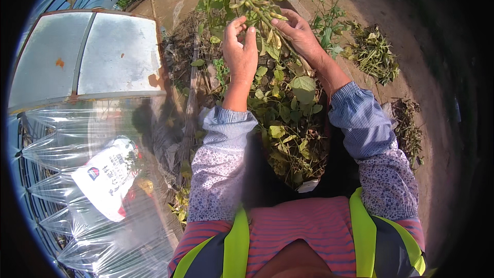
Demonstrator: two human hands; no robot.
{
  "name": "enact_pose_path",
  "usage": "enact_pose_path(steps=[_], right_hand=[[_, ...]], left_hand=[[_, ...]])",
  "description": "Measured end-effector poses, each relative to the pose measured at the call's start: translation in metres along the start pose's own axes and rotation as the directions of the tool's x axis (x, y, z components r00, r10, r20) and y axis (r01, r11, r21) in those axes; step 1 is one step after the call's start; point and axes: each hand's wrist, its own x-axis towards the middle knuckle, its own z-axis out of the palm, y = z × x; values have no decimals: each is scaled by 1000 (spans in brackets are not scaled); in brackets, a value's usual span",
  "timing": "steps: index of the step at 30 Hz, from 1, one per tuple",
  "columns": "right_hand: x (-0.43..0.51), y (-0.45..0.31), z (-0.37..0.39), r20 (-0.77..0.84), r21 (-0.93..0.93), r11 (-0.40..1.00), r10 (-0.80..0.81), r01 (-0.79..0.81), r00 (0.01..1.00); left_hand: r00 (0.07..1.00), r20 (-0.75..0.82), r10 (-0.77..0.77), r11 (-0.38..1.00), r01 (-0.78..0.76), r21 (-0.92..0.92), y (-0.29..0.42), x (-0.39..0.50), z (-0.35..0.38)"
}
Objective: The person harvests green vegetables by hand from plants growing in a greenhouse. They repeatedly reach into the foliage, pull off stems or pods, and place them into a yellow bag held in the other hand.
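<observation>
A bean plant stalk [254,4] with plump yellow-green pods stretches across the top middle. My right hand [303,34] grips it from the right, thumb laid over the stem and pods. On the other side my left hand [241,50] is raised close to the pods, its thumb and fingers apart with nothing visible between them. Some pods [274,38] hang between the two hands, a few dry and pale. Below them spreads a heap of leafy bean plants [293,112], green and yellowing, reaching down between my legs.
Left of me is a greenhouse wall of clear plastic film [115,119], with a rust-stained metal panel [119,52]. A white printed sack [110,177] shows through the film. Piles of pulled plants [376,56] and wilted stems [409,131] lie on the dirt path [420,85] to the right.
</observation>
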Motion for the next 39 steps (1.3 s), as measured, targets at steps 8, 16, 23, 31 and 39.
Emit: enact_pose_path(steps=[8,16,23,31,39], right_hand=[[-4,23,12,54,99,994,35,-40,998],[-7,24,6,85,-31,993,116,-113,990],[-8,31,18,2,-178,982,60,-58,998],[-10,29,19,3,-360,929,89,-82,996],[0,34,15,49,-153,988,24,-16,999]], left_hand=[[993,108,-40,998,34,52,-19,1,-2],[985,166,-56,994,70,-80,-27,-1,-10],[982,188,-27,946,-36,322,-11,1,-18],[954,242,-179,980,151,131,-23,3,-19],[705,460,-540,620,703,-349,-18,8,-23]])
